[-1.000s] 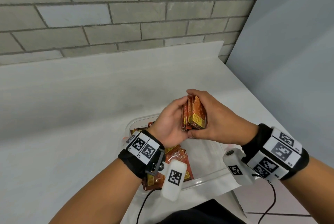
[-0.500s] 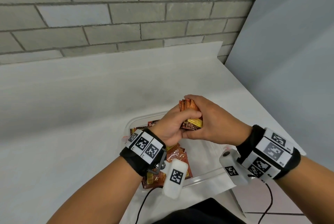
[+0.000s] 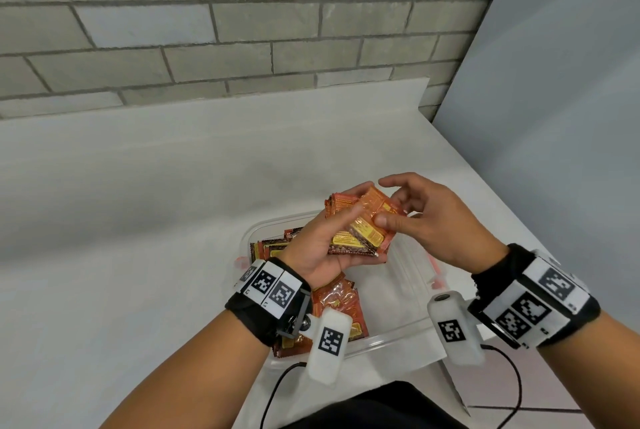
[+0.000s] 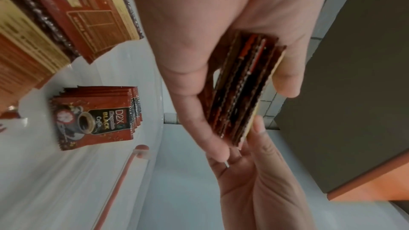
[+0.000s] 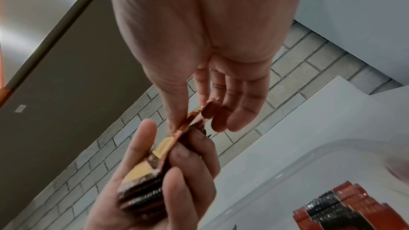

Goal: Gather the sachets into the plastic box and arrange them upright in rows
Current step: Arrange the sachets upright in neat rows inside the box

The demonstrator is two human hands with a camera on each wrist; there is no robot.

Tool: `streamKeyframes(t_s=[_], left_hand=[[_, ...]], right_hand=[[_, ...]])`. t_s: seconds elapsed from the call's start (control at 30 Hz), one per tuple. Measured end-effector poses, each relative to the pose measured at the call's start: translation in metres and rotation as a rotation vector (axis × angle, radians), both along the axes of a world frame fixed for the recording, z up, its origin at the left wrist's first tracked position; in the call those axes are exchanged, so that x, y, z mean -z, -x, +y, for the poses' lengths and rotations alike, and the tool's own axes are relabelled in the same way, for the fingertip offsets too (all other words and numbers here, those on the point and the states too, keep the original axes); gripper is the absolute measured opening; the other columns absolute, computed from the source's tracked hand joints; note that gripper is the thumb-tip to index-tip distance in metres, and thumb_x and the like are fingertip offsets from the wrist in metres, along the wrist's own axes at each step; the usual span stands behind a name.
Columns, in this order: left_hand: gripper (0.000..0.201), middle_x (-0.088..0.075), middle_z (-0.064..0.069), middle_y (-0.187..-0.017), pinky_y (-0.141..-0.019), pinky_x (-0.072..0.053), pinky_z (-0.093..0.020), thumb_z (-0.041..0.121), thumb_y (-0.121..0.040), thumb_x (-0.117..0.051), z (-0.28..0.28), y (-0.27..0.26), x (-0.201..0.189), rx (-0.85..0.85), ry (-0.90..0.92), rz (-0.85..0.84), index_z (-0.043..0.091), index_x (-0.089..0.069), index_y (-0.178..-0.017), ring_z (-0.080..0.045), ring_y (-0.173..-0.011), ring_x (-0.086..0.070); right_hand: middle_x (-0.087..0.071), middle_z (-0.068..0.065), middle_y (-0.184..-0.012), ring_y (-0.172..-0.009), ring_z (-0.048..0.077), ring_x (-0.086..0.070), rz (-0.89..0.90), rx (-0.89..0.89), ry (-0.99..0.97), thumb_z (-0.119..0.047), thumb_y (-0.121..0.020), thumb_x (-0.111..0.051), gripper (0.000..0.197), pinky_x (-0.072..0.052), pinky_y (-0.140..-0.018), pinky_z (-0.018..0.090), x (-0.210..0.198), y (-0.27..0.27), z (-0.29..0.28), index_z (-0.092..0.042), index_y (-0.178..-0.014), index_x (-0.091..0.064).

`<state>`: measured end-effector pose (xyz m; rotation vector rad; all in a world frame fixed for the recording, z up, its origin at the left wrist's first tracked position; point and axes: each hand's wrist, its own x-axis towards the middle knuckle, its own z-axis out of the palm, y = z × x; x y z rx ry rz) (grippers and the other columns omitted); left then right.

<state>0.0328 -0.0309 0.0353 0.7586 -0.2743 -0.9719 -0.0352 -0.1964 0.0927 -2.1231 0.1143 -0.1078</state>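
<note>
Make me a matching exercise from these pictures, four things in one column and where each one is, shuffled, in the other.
1. stack of sachets
2. top sachet
3. upright row of sachets
4. plastic box

A. on the white counter
B. standing inside the box
C. gripped in the left hand
D. pinched by the right hand

Pairs: 1-C, 2-D, 3-B, 4-A

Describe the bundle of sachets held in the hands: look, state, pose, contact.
The bundle of sachets is a handful of flat, glossy foil packets, red-orange with yellow label panels and serrated ends. It is stacked face to face, held above the plastic box, clear of its contents. The left hand cups it, thumb across the top packet; the right hand pinches the top packet's edge, bending it up.
</note>
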Motion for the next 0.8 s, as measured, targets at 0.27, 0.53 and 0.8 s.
streamKeyframes(t_s=[0.27,0.53,0.8], left_hand=[[0.063,-0.066,-0.016,-0.101,-0.072,-0.058,-0.046,0.042,-0.06,-0.087,-0.002,-0.005,0.007,-0.091,0.056,0.094,0.019,-0.062,-0.113,-0.031,-0.086,-0.068],[0.047,-0.067,-0.013,-0.106,-0.069,-0.058,-0.043,0.003,-0.076,-0.055,-0.001,-0.005,0.006,-0.132,0.019,0.056,0.017,-0.058,-0.12,-0.029,-0.091,-0.067],[0.047,-0.067,-0.015,-0.114,-0.074,-0.057,-0.046,0.001,-0.075,-0.056,-0.003,-0.004,0.008,-0.144,0.011,0.028,0.019,-0.059,-0.119,-0.033,-0.1,-0.066]], right_hand=[[-0.058,-0.005,-0.084,-0.083,0.017,-0.057,-0.263,-0.047,0.141,-0.013,-0.075,-0.078,0.02,-0.048,-0.073,0.035,-0.003,0.001,0.006,-0.021,-0.075,-0.06],[-0.057,-0.006,-0.108,-0.099,0.003,-0.053,-0.188,-0.102,0.247,-0.034,-0.083,-0.069,0.025,-0.042,-0.082,0.014,0.001,0.002,0.007,-0.025,-0.107,-0.067],[-0.063,-0.006,-0.099,-0.071,0.0,-0.062,0.149,0.036,0.118,-0.035,-0.077,-0.075,0.055,-0.047,-0.06,0.014,-0.004,-0.003,0.01,-0.029,-0.122,-0.045]])
